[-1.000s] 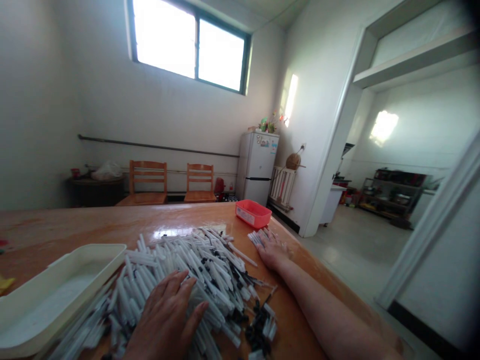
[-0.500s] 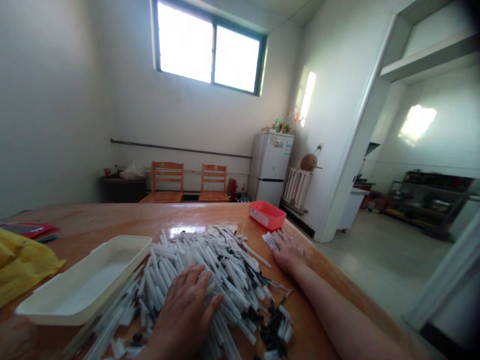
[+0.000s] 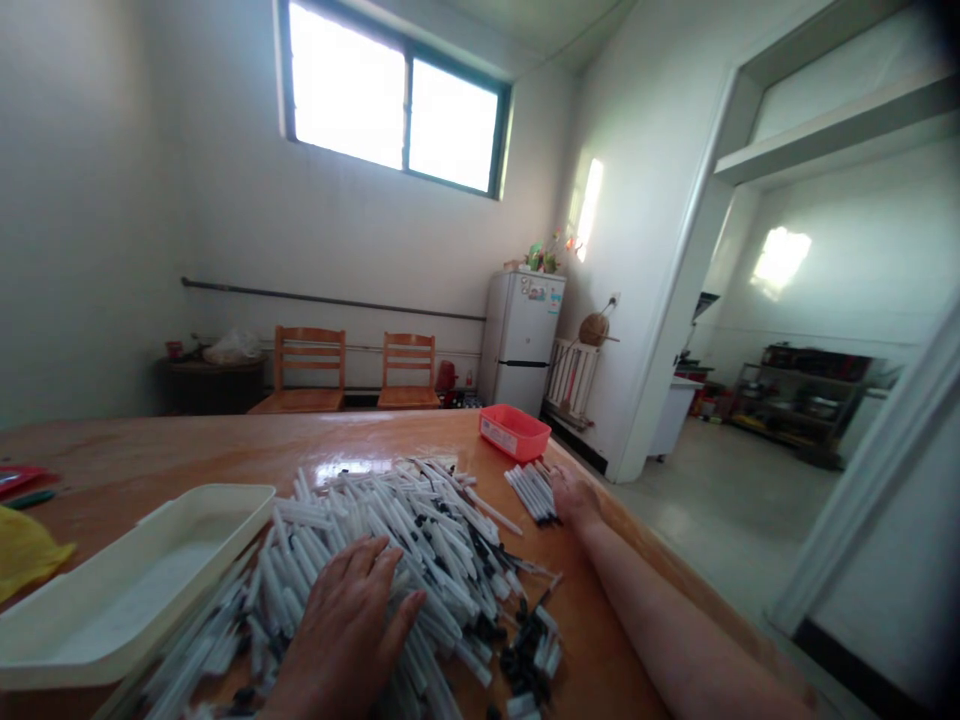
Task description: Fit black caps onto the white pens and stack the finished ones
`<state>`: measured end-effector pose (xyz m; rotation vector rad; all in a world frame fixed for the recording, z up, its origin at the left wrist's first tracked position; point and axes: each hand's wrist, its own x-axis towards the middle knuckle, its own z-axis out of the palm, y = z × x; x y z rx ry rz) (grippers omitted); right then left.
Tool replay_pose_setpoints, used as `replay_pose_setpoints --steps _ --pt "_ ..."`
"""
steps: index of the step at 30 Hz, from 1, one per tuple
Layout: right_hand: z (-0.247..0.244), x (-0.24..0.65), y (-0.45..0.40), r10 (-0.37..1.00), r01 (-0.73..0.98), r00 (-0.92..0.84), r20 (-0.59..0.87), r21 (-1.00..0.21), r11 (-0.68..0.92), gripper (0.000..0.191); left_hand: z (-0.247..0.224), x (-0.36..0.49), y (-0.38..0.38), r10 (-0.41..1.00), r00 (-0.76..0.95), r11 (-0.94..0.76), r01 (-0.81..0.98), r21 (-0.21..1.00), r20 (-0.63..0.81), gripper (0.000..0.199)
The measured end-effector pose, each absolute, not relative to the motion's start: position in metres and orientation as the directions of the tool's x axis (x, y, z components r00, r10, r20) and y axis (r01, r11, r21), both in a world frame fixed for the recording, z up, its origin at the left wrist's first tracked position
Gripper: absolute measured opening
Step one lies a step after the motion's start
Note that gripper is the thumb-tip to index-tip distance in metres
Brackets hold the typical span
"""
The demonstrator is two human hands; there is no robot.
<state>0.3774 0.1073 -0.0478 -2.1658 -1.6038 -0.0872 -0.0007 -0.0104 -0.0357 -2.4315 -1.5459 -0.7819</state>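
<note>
A large heap of white pen barrels with black parts (image 3: 442, 530) lies across the table's middle. My left hand (image 3: 349, 610) rests on the near side of it, fingers stretched out and thumb apart, holding nothing. To the right of the heap, several white pens (image 3: 531, 492) lie side by side in a neat row, black ends toward me. My right hand (image 3: 577, 500) is at the right edge of this row, its fingers against or just beside the pens. Small black caps and clear pieces (image 3: 529, 650) are scattered on the near right of the heap.
A cream plastic tray (image 3: 142, 590) stands left of the heap, and a red plastic basket (image 3: 514, 432) behind the row. Yellow plastic (image 3: 26, 550) and a red item (image 3: 22, 480) lie at far left. Beyond the table (image 3: 225, 445) are two wooden chairs and a fridge (image 3: 525, 335).
My right hand has slid right off the top of the pen row to its right edge, uncovering the pens. My left hand stays on the heap. The view has turned slightly right.
</note>
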Motion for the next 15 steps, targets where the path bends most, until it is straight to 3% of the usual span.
replay_pose_setpoints --steps 8,12,15 --pt "-0.026 0.355 0.099 0.799 0.716 0.422 0.429 -0.699 -0.003 0.054 -0.031 -0.001 -0.013 0.799 0.329 -0.454 0.878 0.148 0.503 0.045" --pt "-0.015 0.325 0.08 0.774 0.563 0.454 0.441 -0.816 0.134 0.063 -0.026 -0.002 -0.015 0.785 0.316 -0.458 0.875 0.155 0.534 0.041" --pt "-0.012 0.307 0.061 0.747 0.433 0.468 0.472 -0.859 0.272 0.059 -0.017 -0.005 -0.016 0.768 0.297 -0.451 0.88 0.149 0.568 0.037"
